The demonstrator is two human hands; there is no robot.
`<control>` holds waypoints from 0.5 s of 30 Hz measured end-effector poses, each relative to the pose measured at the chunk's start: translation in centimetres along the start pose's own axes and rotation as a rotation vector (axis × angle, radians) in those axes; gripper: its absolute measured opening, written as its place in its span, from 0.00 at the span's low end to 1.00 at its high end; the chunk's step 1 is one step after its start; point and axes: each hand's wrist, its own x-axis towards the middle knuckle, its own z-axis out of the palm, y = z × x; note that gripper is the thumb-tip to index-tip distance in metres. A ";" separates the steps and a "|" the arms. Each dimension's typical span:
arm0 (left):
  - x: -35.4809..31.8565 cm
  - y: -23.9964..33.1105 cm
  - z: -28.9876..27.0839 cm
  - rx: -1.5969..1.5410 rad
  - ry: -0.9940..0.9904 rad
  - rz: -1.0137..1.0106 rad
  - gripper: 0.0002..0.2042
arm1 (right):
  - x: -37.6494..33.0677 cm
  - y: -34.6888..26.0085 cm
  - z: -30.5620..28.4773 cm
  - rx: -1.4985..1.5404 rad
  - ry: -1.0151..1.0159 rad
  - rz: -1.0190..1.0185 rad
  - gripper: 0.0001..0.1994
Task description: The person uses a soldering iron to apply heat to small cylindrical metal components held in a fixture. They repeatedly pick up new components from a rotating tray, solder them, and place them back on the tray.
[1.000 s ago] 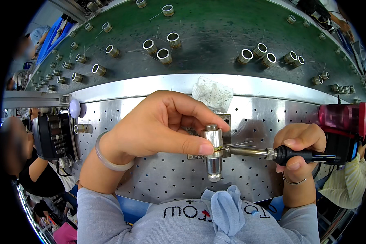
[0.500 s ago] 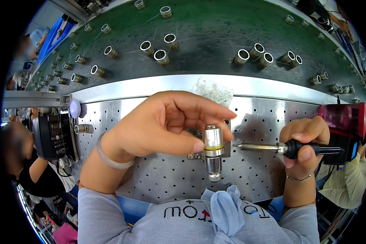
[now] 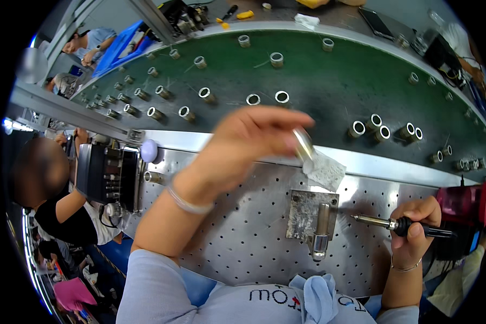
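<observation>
Bright, cool, fairly even light. Glare on perforated metal plate (image 3: 243, 229); green belt (image 3: 318, 73) darker. Left hand (image 3: 251, 135) and metal sleeve (image 3: 303, 144) in it blurred; right hand (image 3: 416, 224) and soldering iron (image 3: 402, 225) crisper. Fisheye bends straight edges; corners black.

On the far side I see a green belt (image 3: 318, 81); near, a dark-dotted silver bench (image 3: 243, 243); right, a black-handled soldering iron (image 3: 400, 226).
</observation>
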 end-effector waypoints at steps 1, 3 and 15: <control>0.3 1.1 -1.9 0.156 0.120 0.089 0.16 | 0.0 0.0 0.0 -0.003 0.010 0.000 0.14; 0.6 3.3 -7.3 0.586 0.397 0.283 0.13 | 0.0 -0.1 0.0 -0.001 -0.014 0.005 0.14; -0.1 4.8 -15.2 1.468 0.693 0.386 0.14 | 0.3 0.4 -0.3 0.019 -0.036 -0.006 0.14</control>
